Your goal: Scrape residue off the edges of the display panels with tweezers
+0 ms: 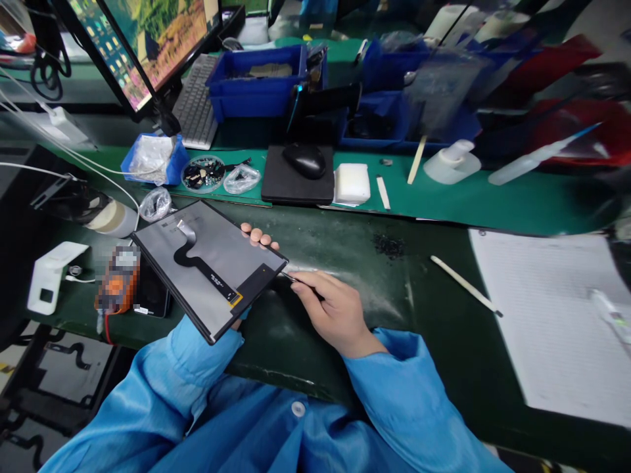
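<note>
My left hand [259,236] supports a tablet display panel [162,253] from below, its fingertips curled over the far edge; the palm is hidden under the panel. The panel's grey back faces up and tilts, with a black flex cable [207,270] lying across it and ending in a gold-edged strip. My right hand [338,312] is closed in a pinch on a thin metal tool [288,276], possibly tweezers. The tool's tip is at the panel's right corner; I cannot tell whether it touches.
Black scraps [389,246] and a white stick [463,284] lie right of my hands. Lined paper [552,328] covers the right side. An orange multimeter [118,279] stands left. Behind are a mouse [304,161], white pads [351,182], a bottle [451,164] and blue bins [256,98].
</note>
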Motion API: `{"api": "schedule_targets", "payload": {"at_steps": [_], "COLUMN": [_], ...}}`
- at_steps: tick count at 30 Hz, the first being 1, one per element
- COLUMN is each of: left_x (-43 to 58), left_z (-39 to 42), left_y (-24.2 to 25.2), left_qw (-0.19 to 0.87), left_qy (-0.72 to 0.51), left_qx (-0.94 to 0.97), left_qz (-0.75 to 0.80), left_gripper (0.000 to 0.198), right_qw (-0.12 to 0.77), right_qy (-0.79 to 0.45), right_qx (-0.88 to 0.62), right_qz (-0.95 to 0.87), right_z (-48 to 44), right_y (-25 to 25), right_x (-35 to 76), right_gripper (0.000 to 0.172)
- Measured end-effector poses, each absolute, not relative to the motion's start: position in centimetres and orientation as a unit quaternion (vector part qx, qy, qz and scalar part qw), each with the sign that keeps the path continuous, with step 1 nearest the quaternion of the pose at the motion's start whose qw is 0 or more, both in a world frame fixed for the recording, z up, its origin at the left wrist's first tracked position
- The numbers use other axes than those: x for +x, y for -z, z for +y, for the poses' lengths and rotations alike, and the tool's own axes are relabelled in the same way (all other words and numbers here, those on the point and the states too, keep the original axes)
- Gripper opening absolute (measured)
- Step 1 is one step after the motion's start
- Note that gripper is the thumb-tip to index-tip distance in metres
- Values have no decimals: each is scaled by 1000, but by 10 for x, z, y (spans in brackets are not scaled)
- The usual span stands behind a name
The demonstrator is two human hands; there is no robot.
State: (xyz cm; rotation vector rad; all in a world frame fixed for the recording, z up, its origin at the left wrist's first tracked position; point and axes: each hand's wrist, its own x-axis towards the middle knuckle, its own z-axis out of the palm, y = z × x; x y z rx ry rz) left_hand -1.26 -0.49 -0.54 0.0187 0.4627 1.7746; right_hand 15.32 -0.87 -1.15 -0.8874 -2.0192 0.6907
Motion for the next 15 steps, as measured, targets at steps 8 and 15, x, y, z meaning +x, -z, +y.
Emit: {"api": "schedule_targets", "payload": {"at_steps": [8,15], "left_x": [-14,-13], "left_z": [-5,-3], "left_y": [9,9], "left_qw": [606,600], "left_qy": [-766,-766], "left_qx": [26,22], "left_qz": [211,231], "left_gripper": [42,40], "right_qw": [413,389], "right_qy": [-271,-274], "right_qx": [-330,-378], "right_qz": [-804,-794], "right_z": [-8,-10], "right_y": [8,11], "right_x": [152,152], "right_gripper": [15,14]}}
